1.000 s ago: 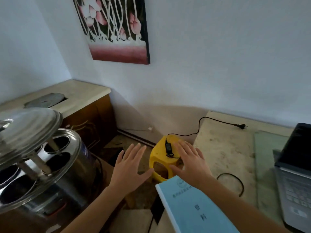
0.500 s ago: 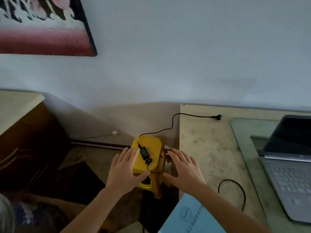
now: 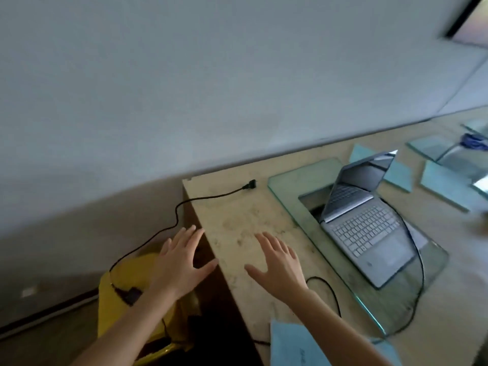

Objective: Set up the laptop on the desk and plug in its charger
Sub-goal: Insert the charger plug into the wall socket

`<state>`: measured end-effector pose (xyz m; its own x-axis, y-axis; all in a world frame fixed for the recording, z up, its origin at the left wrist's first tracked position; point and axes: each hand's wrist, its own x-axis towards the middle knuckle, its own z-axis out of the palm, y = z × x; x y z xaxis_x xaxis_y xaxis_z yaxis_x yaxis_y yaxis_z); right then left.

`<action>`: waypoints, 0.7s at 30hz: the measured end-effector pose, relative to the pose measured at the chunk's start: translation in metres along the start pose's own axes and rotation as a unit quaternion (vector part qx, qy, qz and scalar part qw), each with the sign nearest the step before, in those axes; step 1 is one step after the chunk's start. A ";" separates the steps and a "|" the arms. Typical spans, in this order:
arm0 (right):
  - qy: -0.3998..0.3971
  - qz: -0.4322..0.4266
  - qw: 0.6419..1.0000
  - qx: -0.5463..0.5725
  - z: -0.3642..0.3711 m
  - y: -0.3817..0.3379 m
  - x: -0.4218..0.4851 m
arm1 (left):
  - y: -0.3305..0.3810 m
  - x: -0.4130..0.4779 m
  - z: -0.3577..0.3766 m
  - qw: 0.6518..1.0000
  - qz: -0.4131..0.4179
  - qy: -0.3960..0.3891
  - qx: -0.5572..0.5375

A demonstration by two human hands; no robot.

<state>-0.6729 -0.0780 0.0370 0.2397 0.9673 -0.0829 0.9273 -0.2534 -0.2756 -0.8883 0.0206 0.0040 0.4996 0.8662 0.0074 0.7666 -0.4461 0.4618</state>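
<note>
A grey laptop (image 3: 368, 223) stands open on a glass sheet (image 3: 295, 188) on the beige desk (image 3: 237, 215). The charger's black brick (image 3: 131, 295) lies on a yellow stool (image 3: 124, 276) left of the desk. Its black cable (image 3: 169, 228) runs up over the desk's corner to the wall plug (image 3: 250, 185), which lies loose on the desk near the wall. Another stretch of cable (image 3: 420, 262) curves along the laptop's right side. My left hand (image 3: 182, 262) hovers open over the stool and desk edge. My right hand (image 3: 277, 265) hovers open over the desk, holding nothing.
A light blue booklet (image 3: 293, 344) lies at the desk's near edge. More blue sheets (image 3: 398, 173) and glass panes (image 3: 433, 149) lie behind and right of the laptop. A plain wall runs along the desk's far side.
My view has swung right and tilted, so the laptop is fully in sight. Both hands rose from the stool; the right hand is now over the desk. They hold nothing.
</note>
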 end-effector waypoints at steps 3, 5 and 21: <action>0.013 0.048 0.999 0.001 -0.002 0.022 0.011 | 0.018 0.052 0.010 0.999 0.040 -0.019 -0.004; 0.025 0.074 0.997 0.010 0.001 0.036 0.023 | 0.029 0.086 0.019 0.998 0.059 -0.021 -0.009; 0.000 0.193 0.974 0.122 0.060 0.073 0.161 | 0.056 0.309 0.102 0.992 -0.026 -0.033 -0.120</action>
<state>-0.5838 0.0584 -0.0538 0.5561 0.8001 -0.2250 0.6732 -0.5924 -0.4427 -0.6494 0.2398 -0.0586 0.4926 0.8669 -0.0762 0.6784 -0.3277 0.6575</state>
